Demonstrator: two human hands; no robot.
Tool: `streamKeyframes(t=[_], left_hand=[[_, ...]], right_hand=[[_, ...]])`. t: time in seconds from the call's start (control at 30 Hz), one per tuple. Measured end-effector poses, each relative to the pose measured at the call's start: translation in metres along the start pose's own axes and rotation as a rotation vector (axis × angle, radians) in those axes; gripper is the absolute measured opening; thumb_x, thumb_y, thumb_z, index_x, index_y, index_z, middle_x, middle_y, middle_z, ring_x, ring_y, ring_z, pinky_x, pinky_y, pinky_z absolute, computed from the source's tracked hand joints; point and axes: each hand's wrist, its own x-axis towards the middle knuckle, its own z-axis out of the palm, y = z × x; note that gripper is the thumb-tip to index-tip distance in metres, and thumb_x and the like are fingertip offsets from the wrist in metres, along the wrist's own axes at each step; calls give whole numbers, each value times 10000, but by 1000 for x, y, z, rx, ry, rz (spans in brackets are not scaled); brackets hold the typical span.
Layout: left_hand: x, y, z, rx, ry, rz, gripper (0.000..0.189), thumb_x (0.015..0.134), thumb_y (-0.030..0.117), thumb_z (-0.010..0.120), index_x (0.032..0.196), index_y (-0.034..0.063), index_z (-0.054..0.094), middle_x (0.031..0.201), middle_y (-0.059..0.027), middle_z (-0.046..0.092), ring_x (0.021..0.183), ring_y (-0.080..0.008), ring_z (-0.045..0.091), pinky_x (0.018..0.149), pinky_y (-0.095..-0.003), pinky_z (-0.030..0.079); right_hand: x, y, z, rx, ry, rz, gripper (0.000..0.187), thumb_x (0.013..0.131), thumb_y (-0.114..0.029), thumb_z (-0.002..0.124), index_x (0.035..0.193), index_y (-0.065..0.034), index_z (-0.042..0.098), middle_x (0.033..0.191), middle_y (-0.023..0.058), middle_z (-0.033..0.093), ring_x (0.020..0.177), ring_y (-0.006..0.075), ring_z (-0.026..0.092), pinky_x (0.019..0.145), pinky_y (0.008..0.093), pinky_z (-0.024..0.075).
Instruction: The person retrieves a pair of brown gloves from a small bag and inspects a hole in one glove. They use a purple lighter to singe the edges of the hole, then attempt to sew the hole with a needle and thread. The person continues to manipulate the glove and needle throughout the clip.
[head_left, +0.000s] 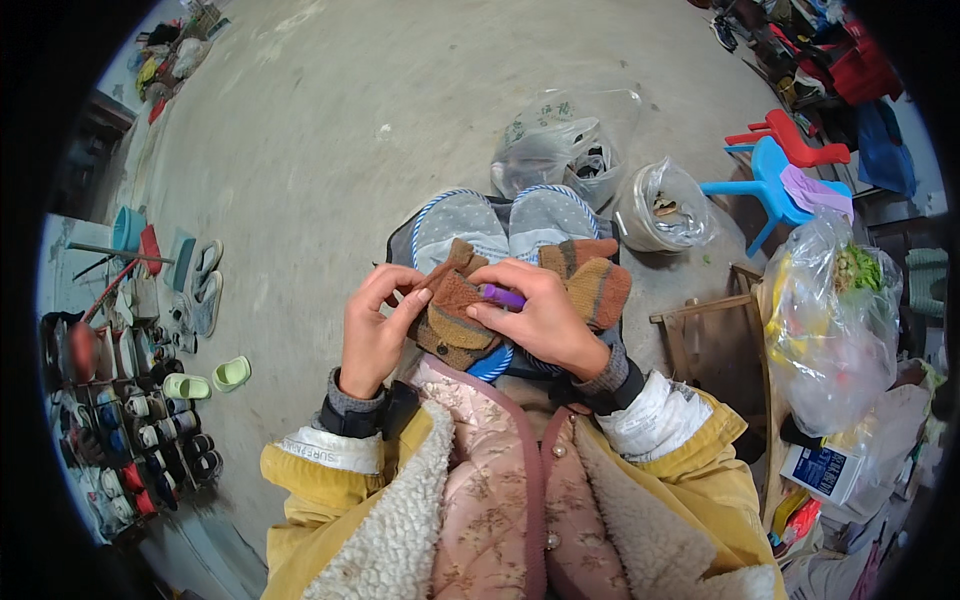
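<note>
My left hand (382, 322) pinches the edge of a brown striped knitted glove (456, 319) between thumb and fingers. From the other side, my right hand (551, 315) holds a small purple tool (503, 297) against the same glove; its working end is hidden, so its kind is unclear. A dark button shows near the glove's lower edge. A second striped knitted glove (596, 289) lies just beyond my right hand. Both gloves lie over a pair of grey dotted slippers with blue striped trim (459, 225), which rest on a dark surface before me.
Beyond the slippers stand a clear plastic bag (555, 150) and a lined bucket (660, 210). A blue plastic stool (772, 180) and a wooden frame (705, 307) are at the right. Shoe racks (142, 435) and green slippers (231, 373) lie left.
</note>
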Motion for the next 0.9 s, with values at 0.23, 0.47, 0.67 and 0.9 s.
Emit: streamKeyframes(t=[0.23,0.47,0.67,0.9], left_hand=[[-26,29,9,-394,-65,-465,104,911,71,658,878,-15,609,759,-13,631,658,-58,563,584,-207,453],[-34,14,6,-695,-87,-593,111,930,58,636,994,-30,616,883,-43,672,765,-82,641,687,-212,529],[-42,6,4,-760,-25,-601,126,923,44,633,1018,-39,641,928,-51,673,803,-90,650,731,-226,563],[-47,3,5,-956,78,-575,61,938,36,540,919,-3,582,975,-40,631,877,-117,629,773,-276,558]], right_hand=[[-4,-21,13,305,-3,244,349,787,-81,741,1097,0,601,949,65,645,865,112,597,762,276,508],[-8,-28,20,415,-105,272,200,871,-70,680,1047,4,620,854,8,632,765,48,558,664,234,491],[-10,-24,27,163,-48,150,126,865,-90,675,936,3,628,755,-12,594,694,48,503,601,237,447],[-14,-19,28,484,56,432,102,873,-71,674,900,19,632,730,-38,591,639,26,527,554,209,424]])
